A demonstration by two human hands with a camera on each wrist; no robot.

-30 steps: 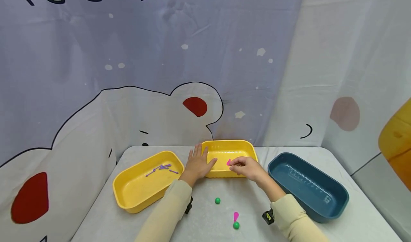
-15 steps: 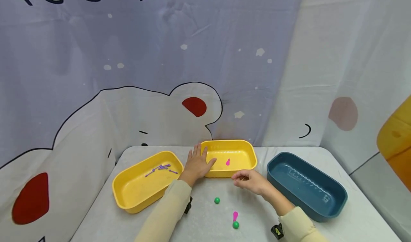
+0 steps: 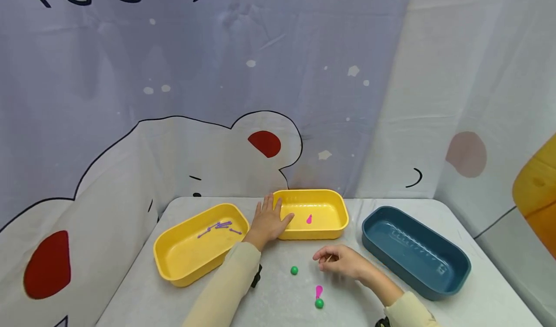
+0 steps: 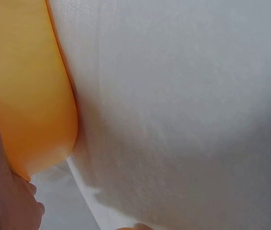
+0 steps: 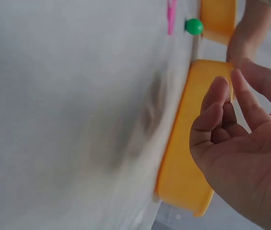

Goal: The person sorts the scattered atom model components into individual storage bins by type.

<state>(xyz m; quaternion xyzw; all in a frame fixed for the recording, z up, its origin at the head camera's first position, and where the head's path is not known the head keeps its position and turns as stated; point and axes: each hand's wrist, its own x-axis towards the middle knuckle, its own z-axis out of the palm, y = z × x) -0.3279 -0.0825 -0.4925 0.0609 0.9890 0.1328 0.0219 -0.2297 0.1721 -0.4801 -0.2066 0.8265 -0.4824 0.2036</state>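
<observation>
My left hand (image 3: 268,221) rests at the left end of the middle yellow tray (image 3: 335,233), fingers straight and spread over its rim. In the left wrist view this hand (image 4: 5,196) touches the tray's corner. A small pink pin-shaped piece (image 3: 309,219) lies inside that tray. In front of the tray my right hand (image 3: 340,261) hovers above the table with loosely bent fingers; no object shows between them in the right wrist view. Nearest to it are a green ball (image 3: 294,270), a second pink piece (image 3: 319,291) and another green ball (image 3: 319,303) touching that piece.
To the left stands another yellow tray (image 3: 182,264) holding several thin purple sticks (image 3: 222,225). A dark blue tray (image 3: 417,250) sits at the right. A printed cloth (image 3: 208,158) hangs behind the white table (image 3: 278,303).
My right hand has let go of the pink piece, which now lies in the middle tray, and has drawn back toward the front over the table. The left hand has stayed in place.
</observation>
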